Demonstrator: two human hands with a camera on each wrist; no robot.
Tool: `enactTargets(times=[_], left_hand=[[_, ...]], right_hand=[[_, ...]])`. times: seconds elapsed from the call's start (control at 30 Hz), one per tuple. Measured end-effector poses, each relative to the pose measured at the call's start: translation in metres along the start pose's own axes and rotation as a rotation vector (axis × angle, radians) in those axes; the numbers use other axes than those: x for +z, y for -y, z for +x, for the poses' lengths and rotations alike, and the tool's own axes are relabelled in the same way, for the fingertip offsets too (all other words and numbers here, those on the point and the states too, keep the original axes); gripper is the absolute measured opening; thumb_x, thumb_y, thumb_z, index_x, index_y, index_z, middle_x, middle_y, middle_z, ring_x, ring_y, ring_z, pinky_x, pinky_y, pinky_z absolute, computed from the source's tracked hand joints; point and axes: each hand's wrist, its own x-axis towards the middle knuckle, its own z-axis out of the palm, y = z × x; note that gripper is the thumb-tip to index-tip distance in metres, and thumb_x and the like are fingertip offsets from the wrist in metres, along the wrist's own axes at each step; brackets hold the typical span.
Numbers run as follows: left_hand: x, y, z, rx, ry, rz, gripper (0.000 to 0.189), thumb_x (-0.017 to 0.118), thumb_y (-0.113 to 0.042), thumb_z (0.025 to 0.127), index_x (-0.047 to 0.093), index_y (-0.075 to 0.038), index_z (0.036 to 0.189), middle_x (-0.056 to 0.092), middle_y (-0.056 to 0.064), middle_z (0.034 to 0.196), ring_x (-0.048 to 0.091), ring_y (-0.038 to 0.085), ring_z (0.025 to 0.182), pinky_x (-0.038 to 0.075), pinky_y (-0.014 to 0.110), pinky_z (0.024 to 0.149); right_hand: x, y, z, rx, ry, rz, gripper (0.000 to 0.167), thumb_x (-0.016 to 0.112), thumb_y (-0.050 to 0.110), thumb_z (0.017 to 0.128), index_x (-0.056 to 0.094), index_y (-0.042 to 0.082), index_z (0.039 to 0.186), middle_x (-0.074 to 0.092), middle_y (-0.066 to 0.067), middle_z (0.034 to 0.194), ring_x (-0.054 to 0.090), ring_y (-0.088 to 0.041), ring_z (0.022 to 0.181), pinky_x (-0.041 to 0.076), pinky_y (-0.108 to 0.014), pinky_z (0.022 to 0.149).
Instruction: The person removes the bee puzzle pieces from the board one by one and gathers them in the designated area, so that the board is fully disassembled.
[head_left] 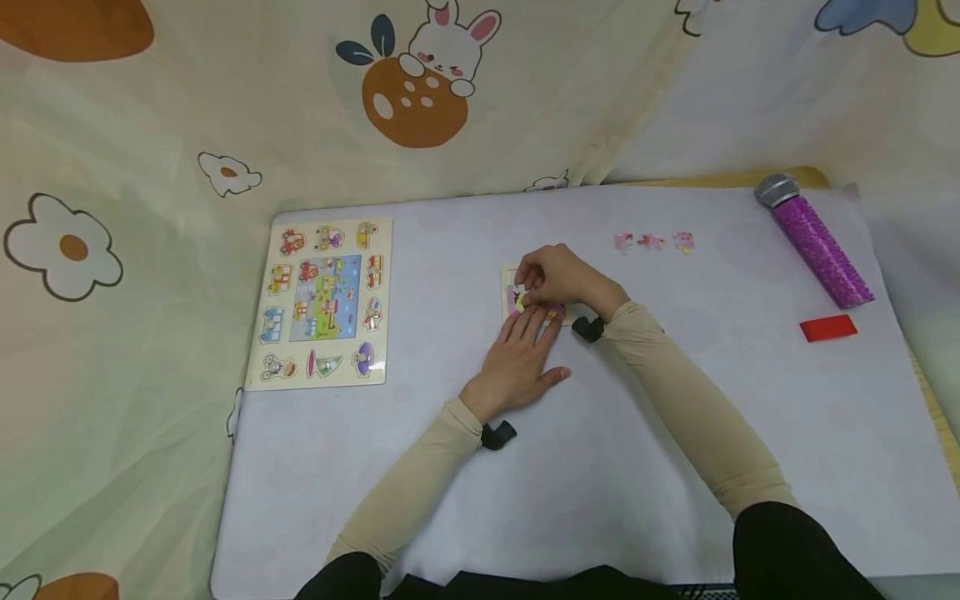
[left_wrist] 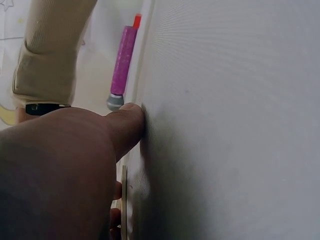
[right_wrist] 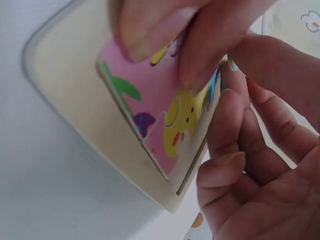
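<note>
A small jigsaw puzzle board (right_wrist: pixel 150 112) with a cream frame lies at the middle of the table, partly covered by both hands. Pink pieces with a yellow animal face sit in its recess. My left hand (head_left: pixel 517 367) lies with fingers straight, their tips pressing on the pieces from the near side. The thumb (left_wrist: pixel 127 125) is spread out and touches the table. Over the board's far side, my right hand (head_left: pixel 566 279) pinches a puzzle piece (right_wrist: pixel 213 86) with blue and yellow on it between thumb and index finger. Most of that piece is hidden by fingers.
Three loose pink puzzle pieces (head_left: pixel 652 242) lie in a row to the far right of the board. A purple glittery microphone (head_left: pixel 821 250) and a red strip (head_left: pixel 828 327) lie at the right. At the left rests a larger vehicle picture board (head_left: pixel 258 333). Printed cloth hangs behind the table.
</note>
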Motion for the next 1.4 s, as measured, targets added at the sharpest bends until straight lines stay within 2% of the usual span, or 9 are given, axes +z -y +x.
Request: enactTargets(times=[0.4,0.63,0.77,0.97,1.13,1.4], left_hand=[[0.002,0.001,0.001,-0.006,0.005,-0.013,0.086,0.046,-0.062,0.108,0.014,-0.014,0.172,0.011,0.011,0.179,0.008,0.028,0.166,0.007,0.047,0.135],[0.0,-0.001,0.001,-0.012,0.009,0.003,0.086,0.045,-0.063,0.108,0.014,-0.014,0.172,0.011,0.012,0.179,0.008,0.028,0.167,0.008,0.047,0.135],[0.001,0.0,0.001,-0.013,0.021,-0.023,0.087,0.046,-0.062,0.108,0.013,-0.014,0.172,0.009,0.012,0.179,0.005,0.028,0.167,0.007,0.047,0.135],[0.003,0.0,0.003,-0.015,0.019,-0.06,0.085,0.049,-0.061,0.108,0.018,-0.013,0.171,0.006,0.011,0.18,0.004,0.029,0.167,0.005,0.046,0.135],[0.003,0.0,0.003,-0.02,0.02,-0.046,0.085,0.048,-0.063,0.107,0.02,-0.014,0.171,0.005,0.011,0.18,0.004,0.029,0.167,0.005,0.045,0.135],[0.003,0.0,0.003,-0.022,0.024,-0.056,0.086,0.048,-0.063,0.107,0.019,-0.014,0.171,0.004,0.011,0.18,0.004,0.029,0.167,0.005,0.045,0.135]], right_hand=[[0.001,0.001,-0.001,-0.024,-0.012,-0.055,0.024,0.088,0.01,0.087,0.079,0.006,0.109,0.077,-0.009,0.098,0.07,-0.023,0.093,0.057,-0.04,0.088],[0.005,0.002,-0.004,-0.027,0.002,-0.063,0.025,0.08,0.006,0.094,0.076,0.003,0.119,0.077,-0.012,0.111,0.069,-0.027,0.104,0.056,-0.044,0.098],[0.004,0.0,-0.007,-0.035,-0.01,-0.055,0.026,0.076,0.007,0.098,0.073,0.003,0.124,0.076,-0.012,0.116,0.069,-0.028,0.109,0.055,-0.046,0.1],[-0.005,-0.019,-0.018,-0.038,-0.09,0.005,0.028,0.078,0.006,0.096,0.072,0.003,0.124,0.075,-0.013,0.118,0.068,-0.029,0.106,0.054,-0.047,0.098],[-0.016,-0.04,-0.033,-0.037,-0.172,0.02,0.03,0.079,0.007,0.095,0.072,0.003,0.124,0.074,-0.015,0.115,0.066,-0.03,0.104,0.051,-0.048,0.097],[-0.032,-0.072,-0.06,0.037,-0.285,-0.012,0.031,0.08,0.007,0.095,0.073,0.003,0.125,0.071,-0.018,0.117,0.064,-0.033,0.104,0.049,-0.049,0.094]])
